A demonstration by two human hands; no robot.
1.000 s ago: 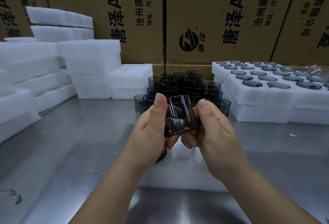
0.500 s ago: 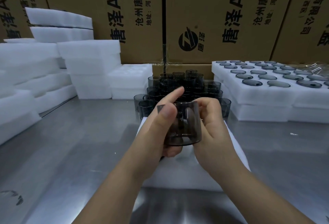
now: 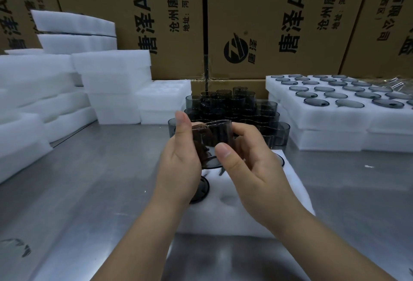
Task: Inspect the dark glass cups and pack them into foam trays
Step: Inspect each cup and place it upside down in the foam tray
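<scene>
A dark glass cup (image 3: 212,137) is held up between both hands above a white foam tray (image 3: 241,216). My left hand (image 3: 181,160) grips its left side with the thumb upright along the wall. My right hand (image 3: 250,157) holds the right side, thumb on the front, fingers behind. Under my left hand one cup (image 3: 201,190) sits in a tray pocket; another dark rim (image 3: 280,160) shows at the tray's right. A cluster of loose dark cups (image 3: 232,108) stands behind the hands.
A filled foam tray stack (image 3: 335,119) sits at the right. Stacks of foam trays (image 3: 116,84) and foam slabs (image 3: 20,142) line the left. Cardboard boxes (image 3: 257,23) form the back wall. The steel table (image 3: 93,191) lies bare at the left.
The cup has been turned in my hands. My left thumb moved from across the front to upright on the left side; my right thumb came forward onto the glass.
</scene>
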